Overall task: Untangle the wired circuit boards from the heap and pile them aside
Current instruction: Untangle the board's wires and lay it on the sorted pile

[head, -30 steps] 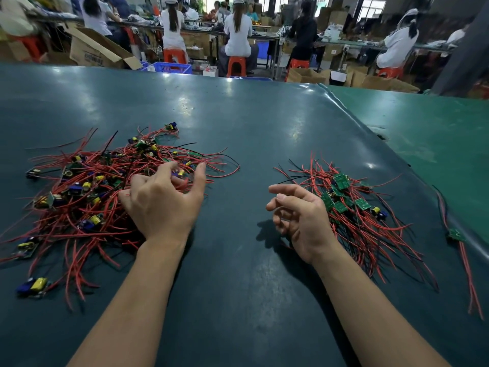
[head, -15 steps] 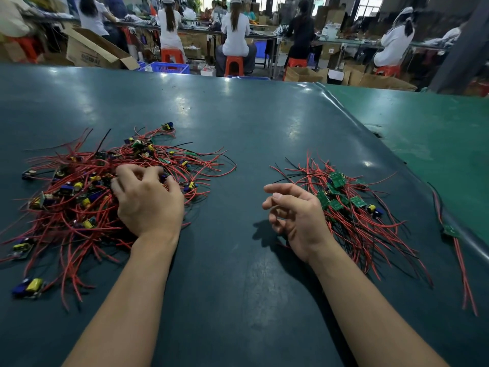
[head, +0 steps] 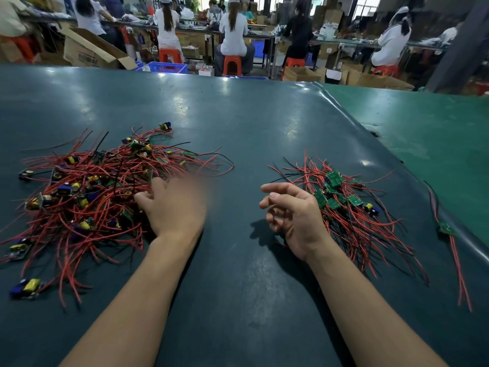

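A tangled heap of wired circuit boards, red leads with yellow and blue parts, spreads over the left of the dark table. My left hand sits at the heap's right edge, blurred by motion, with its fingers curled into the red wires. On the right lies a smaller pile of boards, green sides up, leads fanning toward me. My right hand hovers just left of that pile, fingers loosely curled, holding nothing.
One stray wired board lies by the table's right seam, next to a green mat. Beyond the far edge, seated people work at benches among cardboard boxes and orange stools.
My left hand went from spread over the heap to curled on it, and now shifts right along its edge, blurred. My right hand has hardly moved.
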Action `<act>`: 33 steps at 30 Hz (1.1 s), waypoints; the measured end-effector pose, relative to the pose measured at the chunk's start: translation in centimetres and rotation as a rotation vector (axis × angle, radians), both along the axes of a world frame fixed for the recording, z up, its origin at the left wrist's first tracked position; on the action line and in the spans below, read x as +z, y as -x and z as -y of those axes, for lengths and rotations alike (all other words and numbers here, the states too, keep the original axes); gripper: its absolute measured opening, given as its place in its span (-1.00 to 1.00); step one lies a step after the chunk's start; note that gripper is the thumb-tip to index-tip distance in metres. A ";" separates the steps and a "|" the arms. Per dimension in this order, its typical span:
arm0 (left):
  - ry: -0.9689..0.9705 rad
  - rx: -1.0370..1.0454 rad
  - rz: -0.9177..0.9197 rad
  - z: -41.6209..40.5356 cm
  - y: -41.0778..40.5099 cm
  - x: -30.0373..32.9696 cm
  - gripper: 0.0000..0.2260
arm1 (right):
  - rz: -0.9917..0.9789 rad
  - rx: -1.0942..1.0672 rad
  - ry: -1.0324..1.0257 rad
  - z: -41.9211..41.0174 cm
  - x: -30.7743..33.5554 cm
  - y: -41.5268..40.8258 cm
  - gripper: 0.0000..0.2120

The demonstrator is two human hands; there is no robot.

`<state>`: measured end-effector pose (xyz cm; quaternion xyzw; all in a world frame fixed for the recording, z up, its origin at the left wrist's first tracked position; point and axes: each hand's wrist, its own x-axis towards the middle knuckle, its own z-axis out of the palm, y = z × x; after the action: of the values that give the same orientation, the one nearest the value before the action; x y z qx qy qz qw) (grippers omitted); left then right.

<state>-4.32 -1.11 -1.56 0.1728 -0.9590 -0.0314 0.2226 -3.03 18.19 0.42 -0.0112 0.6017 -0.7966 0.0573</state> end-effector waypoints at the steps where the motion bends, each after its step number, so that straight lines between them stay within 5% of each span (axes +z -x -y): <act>1: -0.023 -0.002 -0.026 0.1 -0.1 0.0 -0.71 | 0.002 0.000 0.004 0.0 0.0 0.0 -0.82; 10: -0.164 -0.177 -0.472 -0.4 -1.1 1.1 -0.79 | 0.008 -0.025 -0.049 0.2 0.0 0.2 -0.84; 12: -0.206 -0.325 -0.536 -0.8 -1.4 1.2 -0.84 | -0.003 -0.020 -0.112 0.7 0.0 0.2 -0.72; 15: -0.198 -0.645 -0.568 -1.3 -1.7 1.2 -0.90 | -0.007 0.041 -0.160 1.3 -0.2 0.3 -0.52; 20: -0.217 -1.016 -0.436 -2.2 -1.6 0.7 -0.87 | -0.117 0.100 -0.152 0.8 -0.5 0.1 -0.75; 25: -0.165 -1.093 -0.535 -2.5 -1.6 0.7 -0.89 | -0.021 0.081 -0.083 0.5 -0.2 0.3 -0.67; 28: -0.142 -1.140 -0.530 -3.3 -1.8 0.6 -0.92 | 0.007 0.050 -0.023 0.3 -0.4 0.5 -0.81; 33: -0.029 -0.941 -0.678 -3.2 -2.1 0.9 -0.97 | -0.135 -0.068 0.082 0.5 -0.2 0.7 -0.88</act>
<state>-2.18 2.11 -0.64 -0.2886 -0.8072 -0.1938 0.4770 -3.72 17.69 0.24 -0.0470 0.5709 -0.8196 -0.0108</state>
